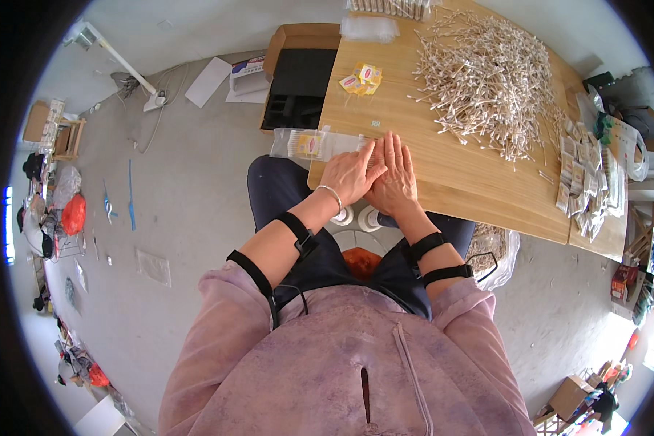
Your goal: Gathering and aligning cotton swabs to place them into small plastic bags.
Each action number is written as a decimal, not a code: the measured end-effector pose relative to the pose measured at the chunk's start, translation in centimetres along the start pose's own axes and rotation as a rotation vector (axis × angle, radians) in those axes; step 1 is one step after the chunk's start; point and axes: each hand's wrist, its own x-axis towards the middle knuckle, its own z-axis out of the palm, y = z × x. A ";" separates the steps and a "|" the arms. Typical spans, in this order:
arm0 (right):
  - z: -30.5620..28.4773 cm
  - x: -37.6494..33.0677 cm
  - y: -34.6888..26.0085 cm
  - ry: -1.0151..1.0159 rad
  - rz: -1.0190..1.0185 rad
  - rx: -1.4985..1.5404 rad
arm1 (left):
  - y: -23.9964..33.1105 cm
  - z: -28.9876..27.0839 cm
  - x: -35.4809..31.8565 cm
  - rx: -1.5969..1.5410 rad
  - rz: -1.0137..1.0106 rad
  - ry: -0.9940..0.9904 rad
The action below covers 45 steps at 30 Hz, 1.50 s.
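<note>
At the near left edge of the wooden table [472, 190], both my hands rest side by side on a clear plastic bag of cotton swabs. My left hand [345, 176] lies over the bag with its fingers extended, and its thumb reaches across to the other hand. Fingers straight and together, my right hand [393, 178] lies flat beside it. Some white swab tips [362, 140] show just past the left fingers; the rest under my palms is hidden. The bag's left end, with a yellow label card [309, 144], sticks out past the table edge.
A large heap of loose cotton swabs [487, 80] covers the far right of the table. Yellow label cards [363, 78] lie at the far left, near clear bags [369, 29]. Several filled packs [585, 178] are piled at the right. An open cardboard box [298, 80] stands left of the table.
</note>
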 end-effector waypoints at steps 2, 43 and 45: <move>0.0 0.0 0.0 -0.002 -0.006 -0.026 | -0.1 0.0 -0.1 0.002 0.021 0.004; 0.5 -0.9 -2.2 0.096 0.070 0.099 | -1.3 2.0 0.7 -0.865 -0.021 0.162; 0.7 -0.7 -2.4 0.096 0.072 0.091 | -1.5 1.9 0.7 -0.877 -0.029 0.170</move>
